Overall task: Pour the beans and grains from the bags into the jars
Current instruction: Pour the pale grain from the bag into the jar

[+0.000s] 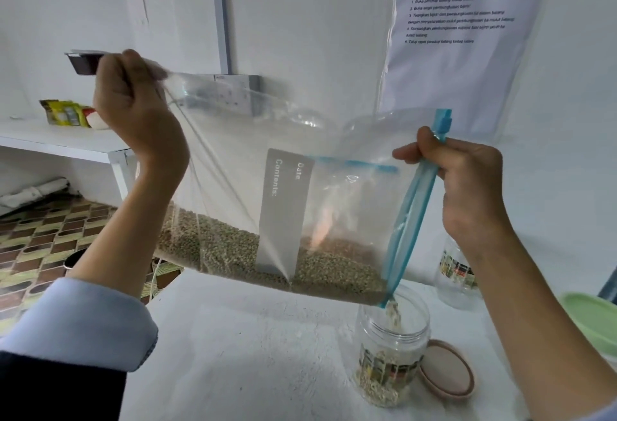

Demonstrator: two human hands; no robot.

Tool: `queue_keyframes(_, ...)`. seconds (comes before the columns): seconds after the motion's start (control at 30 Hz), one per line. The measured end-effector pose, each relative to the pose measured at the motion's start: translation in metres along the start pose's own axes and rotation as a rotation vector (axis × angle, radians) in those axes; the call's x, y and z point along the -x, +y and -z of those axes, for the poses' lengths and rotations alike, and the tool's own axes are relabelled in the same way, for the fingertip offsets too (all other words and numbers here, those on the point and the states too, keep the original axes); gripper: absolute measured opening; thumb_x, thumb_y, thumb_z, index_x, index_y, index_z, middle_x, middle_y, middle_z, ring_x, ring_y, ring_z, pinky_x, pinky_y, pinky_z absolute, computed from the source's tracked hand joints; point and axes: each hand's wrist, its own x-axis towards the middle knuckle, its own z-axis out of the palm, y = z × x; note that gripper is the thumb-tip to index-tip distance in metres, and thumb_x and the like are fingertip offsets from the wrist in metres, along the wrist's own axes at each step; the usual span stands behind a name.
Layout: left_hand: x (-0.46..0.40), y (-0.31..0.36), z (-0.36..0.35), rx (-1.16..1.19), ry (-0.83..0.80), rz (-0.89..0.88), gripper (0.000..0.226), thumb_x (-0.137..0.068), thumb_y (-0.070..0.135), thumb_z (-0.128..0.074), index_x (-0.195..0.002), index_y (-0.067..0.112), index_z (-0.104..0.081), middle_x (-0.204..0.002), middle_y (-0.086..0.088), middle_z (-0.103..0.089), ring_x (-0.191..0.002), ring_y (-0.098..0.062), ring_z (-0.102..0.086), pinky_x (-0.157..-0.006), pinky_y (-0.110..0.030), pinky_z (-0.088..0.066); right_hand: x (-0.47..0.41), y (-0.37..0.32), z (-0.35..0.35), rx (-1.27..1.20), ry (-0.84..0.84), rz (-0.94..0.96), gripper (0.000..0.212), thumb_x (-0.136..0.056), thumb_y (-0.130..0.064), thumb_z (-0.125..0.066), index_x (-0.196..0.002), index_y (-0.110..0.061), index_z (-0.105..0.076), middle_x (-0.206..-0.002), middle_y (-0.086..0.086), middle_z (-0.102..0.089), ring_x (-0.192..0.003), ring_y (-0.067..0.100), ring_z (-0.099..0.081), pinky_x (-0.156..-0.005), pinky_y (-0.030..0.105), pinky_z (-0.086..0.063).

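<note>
Held up over the white table [267, 354], at the centre of the view: a clear zip bag [267, 170], tilted with its blue zip edge [412, 213] down toward 4 o'clock. Gripped at its upper corner, at 10 o'clock, by the left hand [133, 110], fingers clenched round the plastic. Pinched along the zip edge, at 3 o'clock, by the right hand [467, 183], thumb and fingers curled on the blue strip. Settled along the bag's lower side: greenish-brown beans [233, 247], running out at the low corner in a thin stream. Directly below that corner, at 5 o'clock: an open clear jar [392, 350], upright on the table, partly filled. Just beside it at 4 o'clock, flat on the table: a tan lid [447, 370]. Farther back at 3 o'clock: a second clear jar [455, 277]. Taped on the wall at 1 o'clock: a printed sheet [460, 10].
</note>
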Motion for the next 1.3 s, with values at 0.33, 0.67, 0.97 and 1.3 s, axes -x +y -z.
queue_keyframes(0.33,-0.005,-0.015,0.018,-0.059,0.075,0.058,0.032,-0.092,0.015,-0.046,-0.062,0.025,-0.050,-0.052,0.014,-0.049,-0.050,-0.009,-0.038,-0.052,-0.027,-0.028,-0.002,-0.004,0.000,0.065,-0.030,0.029,0.023,-0.090,-0.022,-0.063,-0.071,-0.015,-0.073,-0.071,-0.005,-0.074,-0.076,0.007,-0.064,-0.089,0.023,-0.046)
queue_keyframes(0.67,0.000,-0.015,0.015,-0.045,0.049,0.048,0.033,-0.094,0.011,-0.044,-0.063,0.023,-0.047,-0.050,0.018,-0.051,-0.049,0.001,-0.038,-0.052,-0.017,-0.030,0.004,0.002,-0.001,0.047,0.069,0.080,0.023,-0.091,-0.021,-0.062,-0.070,-0.018,-0.072,-0.064,-0.014,-0.071,-0.070,-0.003,-0.063,-0.071,0.006,-0.044)
queue_keyframes(0.97,-0.006,-0.017,0.019,-0.070,0.082,0.054,0.035,-0.093,0.017,-0.047,-0.062,0.030,-0.051,-0.052,0.015,-0.051,-0.047,-0.015,-0.039,-0.048,-0.033,-0.029,0.002,-0.002,0.001,0.086,-0.010,0.062,0.023,-0.090,-0.023,-0.063,-0.071,-0.018,-0.073,-0.069,-0.011,-0.073,-0.073,0.000,-0.062,-0.081,0.014,-0.043)
queue_keyframes(1.3,0.002,-0.015,0.018,-0.027,0.049,0.053,0.034,-0.095,0.013,-0.045,-0.063,0.026,-0.049,-0.053,0.014,-0.049,-0.048,-0.009,-0.038,-0.049,-0.022,-0.028,0.001,0.004,-0.003,0.046,0.001,0.031,0.025,-0.092,-0.020,-0.061,-0.069,-0.015,-0.071,-0.065,-0.010,-0.071,-0.065,0.000,-0.061,-0.071,0.007,-0.045)
